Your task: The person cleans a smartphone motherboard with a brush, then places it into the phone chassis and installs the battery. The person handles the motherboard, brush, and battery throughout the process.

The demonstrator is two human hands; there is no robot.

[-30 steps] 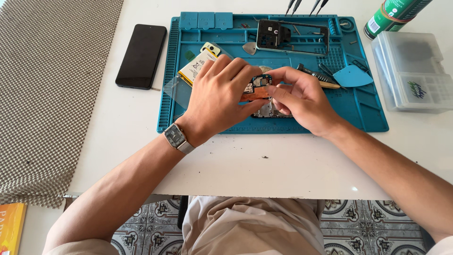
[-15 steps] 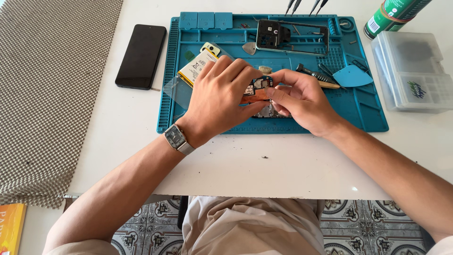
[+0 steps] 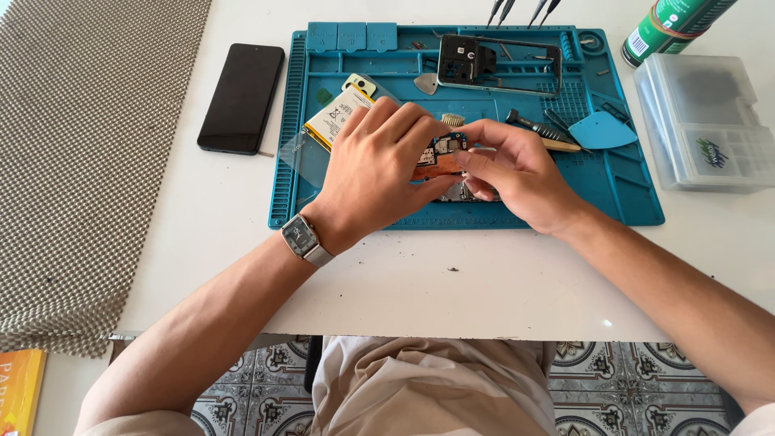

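**A:** What are the two hands doing over the blue mat (image 3: pixel 630 190)?

**B:** A person seated at a white desk (image 3: pixel 452 282) grips a small circuit board (image 3: pixel 440 157) between both hands, above the middle of the mat. The left hand (image 3: pixel 379 165), a square wristwatch (image 3: pixel 305 240) on its wrist, curls over the board's left end, fingers bent round it. The right hand (image 3: pixel 517 173) pinches the board's right end between thumb and forefinger.

**A:** Is the board lying on the mat?

**B:** That cannot be told; the hands hide its underside. More small parts sit just below it, mostly covered by the fingers.

**A:** What else lies on the mat?

**B:** A yellow-and-white battery (image 3: pixel 335 117) lies tilted near the mat's left side, partly under the left hand. A bare phone frame (image 3: pixel 500 64) sits along the far edge, a grey pick (image 3: pixel 425 83) just left of it. A blue triangular pick (image 3: pixel 601 129) lies toward the right edge, beside a dark-handled tool (image 3: pixel 537 127).

**A:** And off the mat?

**B:** A black phone (image 3: pixel 242 97) lies face up left of the mat. A clear plastic box (image 3: pixel 706 121) stands at the desk's right edge, a green can (image 3: pixel 670 24) behind it at the far right corner. A woven grey cloth (image 3: pixel 81 161) covers the desk's left end.
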